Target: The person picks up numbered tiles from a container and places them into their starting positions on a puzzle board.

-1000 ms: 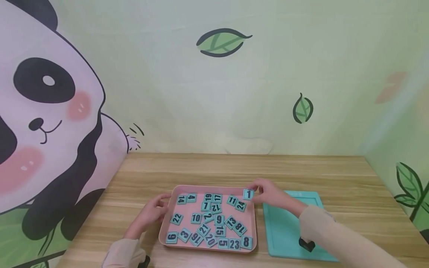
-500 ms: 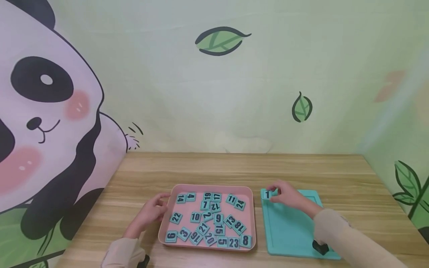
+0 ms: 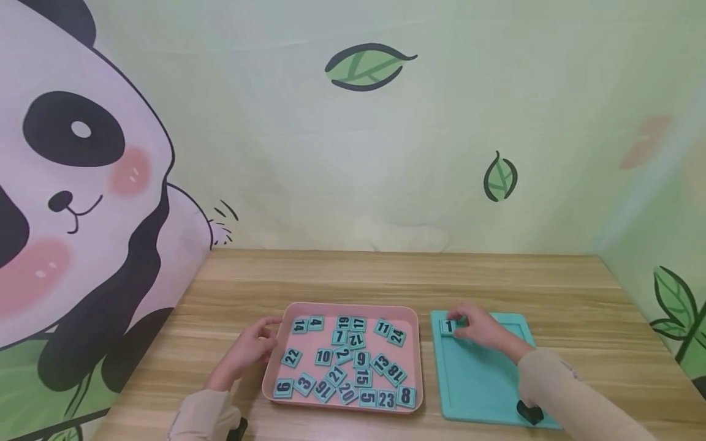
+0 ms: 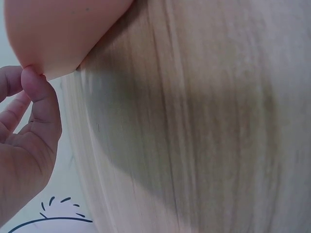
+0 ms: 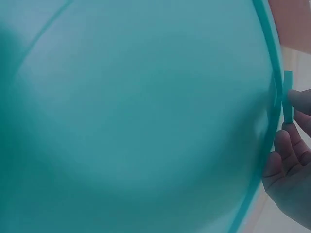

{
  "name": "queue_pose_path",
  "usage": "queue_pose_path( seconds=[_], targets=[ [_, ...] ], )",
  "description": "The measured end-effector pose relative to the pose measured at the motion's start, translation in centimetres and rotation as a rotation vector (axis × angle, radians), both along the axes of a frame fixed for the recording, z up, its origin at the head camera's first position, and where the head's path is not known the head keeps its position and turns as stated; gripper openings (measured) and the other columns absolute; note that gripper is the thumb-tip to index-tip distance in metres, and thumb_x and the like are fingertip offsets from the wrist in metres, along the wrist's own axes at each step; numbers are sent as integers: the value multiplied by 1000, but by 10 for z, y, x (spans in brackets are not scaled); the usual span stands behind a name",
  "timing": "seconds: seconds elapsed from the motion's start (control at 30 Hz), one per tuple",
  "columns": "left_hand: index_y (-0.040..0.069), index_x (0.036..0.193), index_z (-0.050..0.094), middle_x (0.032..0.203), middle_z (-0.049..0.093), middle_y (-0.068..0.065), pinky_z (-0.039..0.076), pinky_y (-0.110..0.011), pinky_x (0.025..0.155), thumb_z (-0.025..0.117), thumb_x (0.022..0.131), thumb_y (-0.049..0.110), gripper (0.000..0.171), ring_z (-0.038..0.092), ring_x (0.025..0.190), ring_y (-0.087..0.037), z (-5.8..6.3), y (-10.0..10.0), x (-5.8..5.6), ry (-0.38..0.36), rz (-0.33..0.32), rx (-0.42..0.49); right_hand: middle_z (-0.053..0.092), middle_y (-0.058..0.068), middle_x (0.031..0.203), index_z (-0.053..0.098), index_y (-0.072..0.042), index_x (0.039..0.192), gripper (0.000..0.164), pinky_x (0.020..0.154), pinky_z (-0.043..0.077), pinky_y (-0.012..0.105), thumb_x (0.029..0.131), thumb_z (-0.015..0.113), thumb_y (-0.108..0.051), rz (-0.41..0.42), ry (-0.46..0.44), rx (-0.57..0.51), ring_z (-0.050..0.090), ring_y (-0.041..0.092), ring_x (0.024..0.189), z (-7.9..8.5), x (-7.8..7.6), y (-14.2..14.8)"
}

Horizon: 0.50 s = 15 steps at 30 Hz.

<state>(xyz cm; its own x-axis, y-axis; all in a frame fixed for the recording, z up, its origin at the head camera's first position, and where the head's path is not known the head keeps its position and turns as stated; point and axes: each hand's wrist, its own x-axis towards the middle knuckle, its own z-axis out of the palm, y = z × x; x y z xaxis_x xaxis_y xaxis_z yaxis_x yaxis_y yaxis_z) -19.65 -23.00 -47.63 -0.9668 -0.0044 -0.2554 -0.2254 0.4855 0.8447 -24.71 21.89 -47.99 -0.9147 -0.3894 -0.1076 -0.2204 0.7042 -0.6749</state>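
In the head view a pink tray (image 3: 380, 343) lies on the table, with several teal number tiles spread across it. My left hand (image 3: 250, 349) is at the tray's left side, and in the left wrist view its thumb (image 4: 35, 85) and fingers pinch the tray's edge. Over the upper left corner of a teal board (image 3: 480, 380), my right hand (image 3: 480, 329) pinches a square tile (image 3: 448, 327) marked 1. The right wrist view shows this tile (image 5: 288, 97) edge-on beside the board's raised rim (image 5: 278, 87), gripped between thumb and fingers.
Tray and board stand side by side on a wood-grain table (image 3: 342, 275), with a narrow strip between them. Behind the table hangs a light green backdrop (image 3: 276, 153) with a panda and leaves. The right sleeve (image 3: 573, 392) covers the board's lower right part.
My right hand has carried the tile marked 1 from the tray's upper right corner rightward to the board's upper left corner. My left hand has stayed at the tray.
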Motion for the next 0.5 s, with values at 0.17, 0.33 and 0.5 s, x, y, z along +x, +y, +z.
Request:
queue_pose_path(
  seconds=[0.17, 0.33, 0.5],
  targets=[
    [8, 124, 45, 90, 49, -13, 42, -27, 54, 46, 83, -1, 43, 48, 64, -17, 2, 1, 1, 1, -4, 2, 55, 8, 99, 60, -3, 103, 30, 67, 42, 30, 73, 63, -3, -14, 31, 26, 49, 19, 84, -7, 0, 0],
    [8, 124, 45, 90, 49, -13, 42, -27, 54, 47, 83, -2, 43, 48, 63, -17, 2, 1, 2, 2, 0, -5, 55, 6, 98, 61, -6, 103, 30, 74, 45, 35, 73, 64, -5, -41, 36, 63, 51, 19, 90, -10, -1, -2],
    [8, 124, 45, 90, 49, -13, 43, -28, 54, 46, 83, -2, 43, 48, 63, -17, 1, 1, 1, 2, 2, -5, 53, 6, 97, 61, -7, 104, 30, 77, 45, 39, 73, 64, -6, -61, 46, 77, 51, 21, 92, -10, 1, -5]
  ],
)
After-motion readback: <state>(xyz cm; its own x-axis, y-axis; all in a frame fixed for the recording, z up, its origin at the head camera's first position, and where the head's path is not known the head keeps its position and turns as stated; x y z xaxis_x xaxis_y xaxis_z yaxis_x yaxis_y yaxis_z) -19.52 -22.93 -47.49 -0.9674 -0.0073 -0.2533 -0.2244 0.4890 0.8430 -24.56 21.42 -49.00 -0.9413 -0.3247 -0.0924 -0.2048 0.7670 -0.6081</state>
